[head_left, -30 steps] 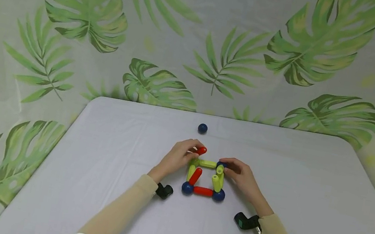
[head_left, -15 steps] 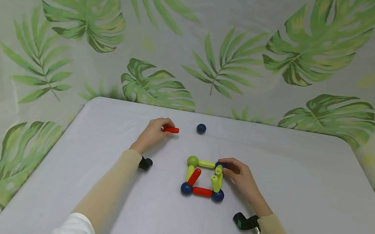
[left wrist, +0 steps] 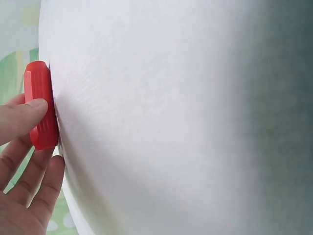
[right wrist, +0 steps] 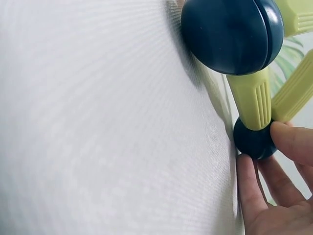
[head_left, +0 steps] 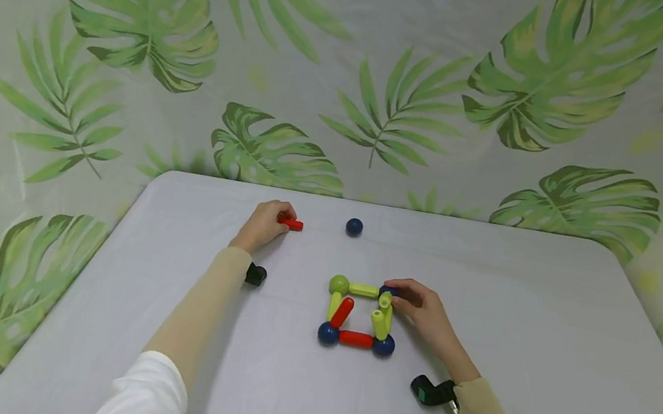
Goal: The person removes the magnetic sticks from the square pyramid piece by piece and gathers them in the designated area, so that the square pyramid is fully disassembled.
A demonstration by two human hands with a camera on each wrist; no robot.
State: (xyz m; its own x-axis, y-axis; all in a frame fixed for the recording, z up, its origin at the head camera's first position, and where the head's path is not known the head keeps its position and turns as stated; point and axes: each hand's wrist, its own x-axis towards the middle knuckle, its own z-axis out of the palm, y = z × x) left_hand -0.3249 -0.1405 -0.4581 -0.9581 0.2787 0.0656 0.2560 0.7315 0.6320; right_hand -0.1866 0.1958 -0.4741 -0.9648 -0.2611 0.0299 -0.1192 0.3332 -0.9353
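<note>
Red rod (left wrist: 40, 83) is pinched between left fingers (left wrist: 19, 120); grooves (left wrist: 45, 129) are seen only from left wrist. Blue ball (right wrist: 252, 139) is gripped between right fingers (right wrist: 298, 142).

No readable lettering anywhere.

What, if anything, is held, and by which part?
Left hand: red plastic-looking rod, pinched around its middle. Right hand: glossy dark-blue ball joined to yellow-green rods, held by its side.

lone ball (head_left: 354, 227) behind frame (head_left: 355, 339), separate rod (head_left: 295, 226) farther left
</note>
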